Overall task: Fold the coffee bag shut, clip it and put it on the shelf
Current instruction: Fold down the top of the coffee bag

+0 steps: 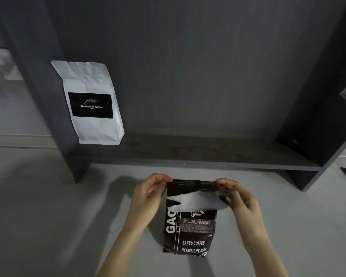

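- The dark coffee bag [190, 222] stands upright on the pale bench [48, 216], directly in front of the person and in front of the shelf [198, 154].
- The left hand [148, 198] pinches the bag's top left corner; the right hand [238, 196] pinches the top right corner. Each grip is closed on the top edge.
- The top edge runs left to right between the hands, so a fold would likely roll it down along that line.
- No clip can be seen.
- The shelf lies beyond the bag, with a white bag [92, 104] at its left end; free space sits straight ahead, equally near both hands.
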Available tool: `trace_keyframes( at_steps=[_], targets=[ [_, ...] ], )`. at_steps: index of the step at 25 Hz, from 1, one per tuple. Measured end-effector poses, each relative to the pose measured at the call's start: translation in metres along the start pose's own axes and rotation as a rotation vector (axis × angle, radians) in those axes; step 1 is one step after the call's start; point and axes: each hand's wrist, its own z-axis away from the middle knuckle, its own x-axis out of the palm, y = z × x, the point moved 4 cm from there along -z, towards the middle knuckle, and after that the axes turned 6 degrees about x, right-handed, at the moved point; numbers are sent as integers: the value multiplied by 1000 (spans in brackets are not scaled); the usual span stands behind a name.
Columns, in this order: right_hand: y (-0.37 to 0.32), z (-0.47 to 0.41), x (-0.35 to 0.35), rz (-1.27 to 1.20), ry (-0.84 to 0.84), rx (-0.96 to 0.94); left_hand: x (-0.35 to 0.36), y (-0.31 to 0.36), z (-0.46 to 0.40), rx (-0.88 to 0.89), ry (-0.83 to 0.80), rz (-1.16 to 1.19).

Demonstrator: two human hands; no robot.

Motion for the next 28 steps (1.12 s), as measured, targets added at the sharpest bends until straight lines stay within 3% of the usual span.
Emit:
trace_keyframes(
  at_steps=[7, 11, 15, 23, 28],
  targets=[
    [2, 6, -6, -33, -190, 88, 10, -6, 4, -29, -208, 6],
    [8, 9, -2, 24, -255, 98, 14, -13, 7, -68, -237, 11],
    [19, 3, 0, 74, -189, 91, 15, -21, 8, -105, -248, 36],
    [25, 1, -5, 98, 40, 76, 12, -24, 9, -79, -110, 27],
    [24, 1, -5, 126, 61, 80, 11, -27, 9, -94, -48, 34]
  ],
)
